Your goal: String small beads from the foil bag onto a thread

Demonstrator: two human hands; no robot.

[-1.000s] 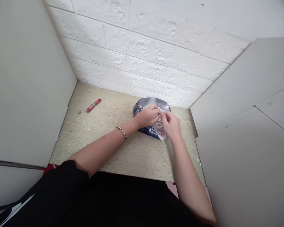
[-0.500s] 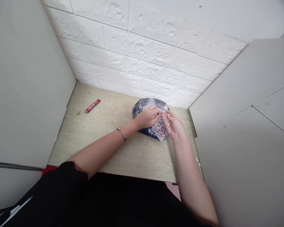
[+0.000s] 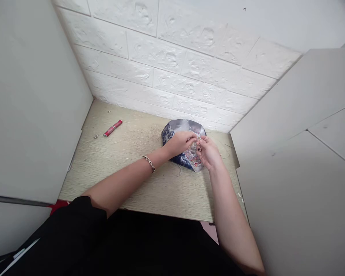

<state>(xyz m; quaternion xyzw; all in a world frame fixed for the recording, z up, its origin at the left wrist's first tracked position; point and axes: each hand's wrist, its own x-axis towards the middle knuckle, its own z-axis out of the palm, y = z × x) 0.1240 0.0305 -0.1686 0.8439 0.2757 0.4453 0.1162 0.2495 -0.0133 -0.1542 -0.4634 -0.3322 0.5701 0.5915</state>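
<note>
Both the left hand (image 3: pixel 181 142) and the right hand (image 3: pixel 212 155) have fingertips pinched narrow, close together above the small beads (image 3: pixel 192 156) in a blue patterned bag (image 3: pixel 168 133), though what they grip I cannot tell. The bag sits on the far right part of a pale, streaky worktop (image 3: pixel 138 186), with a red tube (image 3: pixel 113 128) lying far left. White brick-patterned wall (image 3: pixel 166 57) closes the far side, and plain pale panels stand left (image 3: pixel 34 96) and right (image 3: pixel 299 184).
</note>
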